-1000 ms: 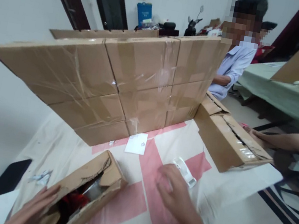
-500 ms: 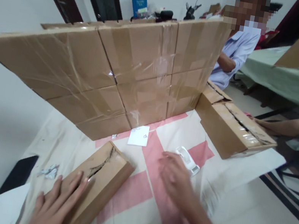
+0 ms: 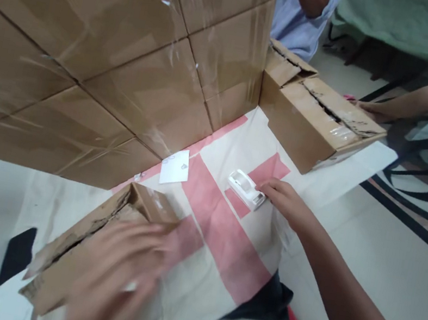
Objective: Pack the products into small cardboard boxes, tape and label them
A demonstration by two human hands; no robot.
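Note:
My right hand [image 3: 284, 197] has its thumb and fingers closed on the near right end of a white plastic device [image 3: 242, 183], perhaps a small tape dispenser, low over the pink-and-white cloth [image 3: 222, 228]. Motion smears my left hand [image 3: 116, 264], which is over a small cardboard box [image 3: 68, 245] with a torn, split seam. Whether its fingers touch the box I cannot tell. Behind the cloth stands a tall panel of taped cardboard boxes [image 3: 132, 57]. A white paper card [image 3: 174, 168] lies at its foot.
Another cardboard box [image 3: 300, 114] with a split top extends from the panel's right end. One person's arm [image 3: 427, 101] reaches to it from the right; a person in a light blue shirt [image 3: 300, 23] is behind. A black flat object [image 3: 17, 256] lies at left.
My right hand has come onto the white device, which it was only near before. My left hand has shifted right over the small box, which now looks tilted. The view has dipped downward.

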